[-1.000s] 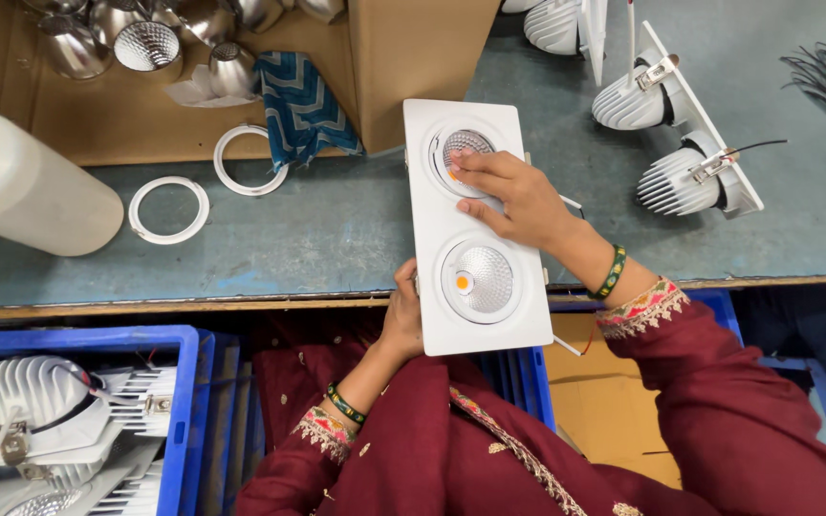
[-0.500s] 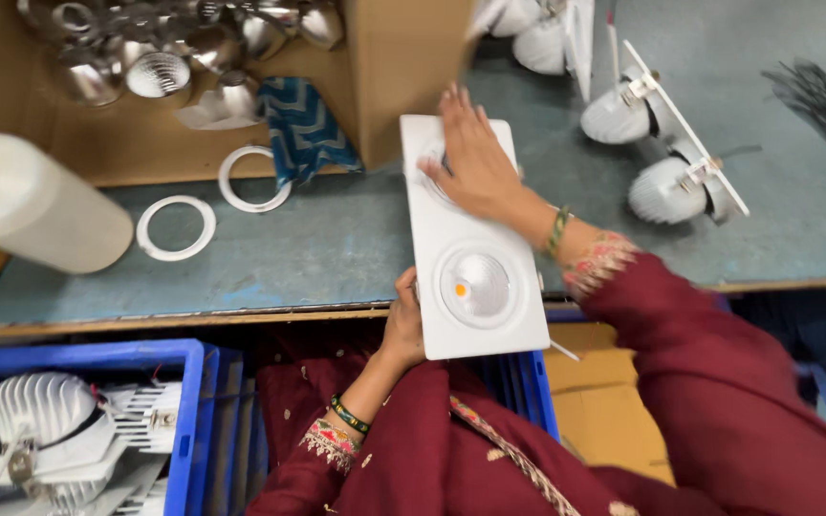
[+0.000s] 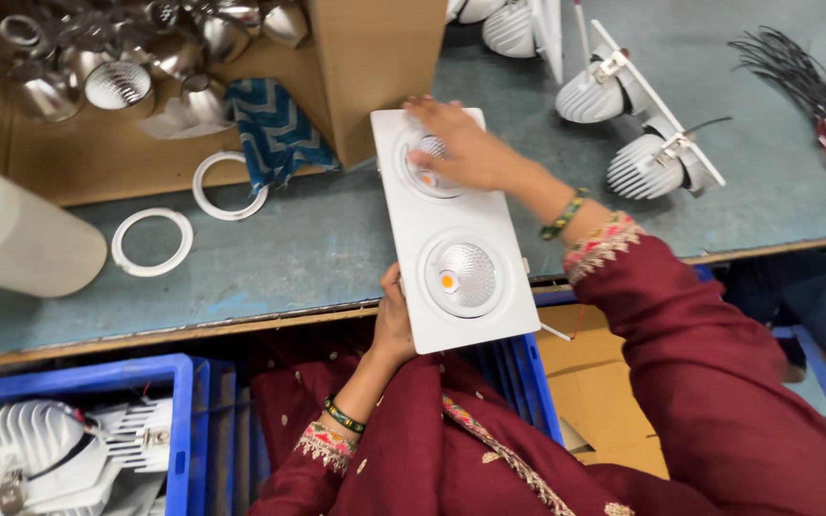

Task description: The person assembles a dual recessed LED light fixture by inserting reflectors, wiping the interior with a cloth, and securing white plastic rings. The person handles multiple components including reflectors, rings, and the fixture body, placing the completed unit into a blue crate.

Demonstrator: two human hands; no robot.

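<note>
A white rectangular double downlight fixture (image 3: 451, 225) lies on the grey workbench, its near end sticking out over the bench edge. My left hand (image 3: 393, 325) grips that near end from underneath, thumb on the left rim. My right hand (image 3: 466, 148) rests flat on the far lamp, fingers spread over its reflector. The near lamp (image 3: 464, 278) shows an orange LED in a ribbed reflector.
Two white trim rings (image 3: 152, 242) lie on the bench at left, beside a white cylinder (image 3: 16, 239). A cardboard box (image 3: 375, 57) holds shiny reflector cups (image 3: 117, 84) and blue cloth. Finned lamp assemblies (image 3: 638, 119) and wire bundles (image 3: 819, 96) sit at right. Blue crate (image 3: 78, 440) lower left.
My right hand has slid from the fixture's far edge onto the far lamp and flattened over it. The fixture and my left hand have stayed in place; the view shifted slightly.
</note>
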